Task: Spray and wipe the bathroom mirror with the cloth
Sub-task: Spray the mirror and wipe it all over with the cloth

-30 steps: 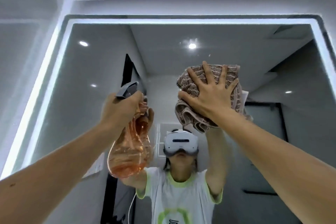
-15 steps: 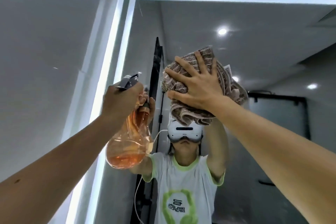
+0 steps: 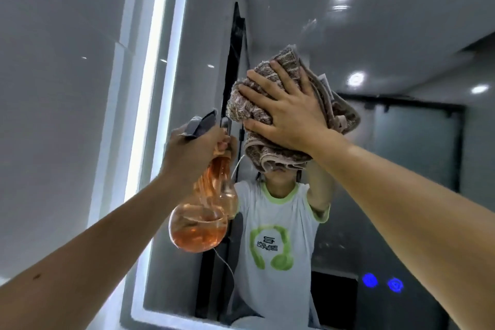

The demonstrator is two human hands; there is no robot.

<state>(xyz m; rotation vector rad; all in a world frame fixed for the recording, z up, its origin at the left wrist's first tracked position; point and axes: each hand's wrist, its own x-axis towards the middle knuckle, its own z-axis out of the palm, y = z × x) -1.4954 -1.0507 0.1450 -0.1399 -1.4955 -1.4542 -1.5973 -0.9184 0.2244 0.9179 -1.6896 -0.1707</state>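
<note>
A large mirror (image 3: 388,35) with a lit white border fills the wall ahead. My right hand (image 3: 284,115) presses a folded brown cloth (image 3: 249,104) flat against the glass, fingers spread over it. Just left of the cloth, my left hand (image 3: 192,150) is wrapped around the neck of an orange see-through spray bottle (image 3: 201,228), held up close to the mirror. The bottle's grey nozzle (image 3: 201,123) sticks out above my fist. Its round lower part holds orange liquid. In the reflection a person in a white shirt is partly covered by the cloth.
The mirror's bright left border strip (image 3: 160,61) runs down beside a grey tiled wall (image 3: 53,88). Two blue touch lights (image 3: 383,282) glow at the mirror's lower right. A thin white cable (image 3: 227,270) hangs below the bottle in the reflection.
My view has swung left and down, so the mirror's left edge and bottom now show. The cloth under my right hand has slid down and left across the glass. The bottle stays raised.
</note>
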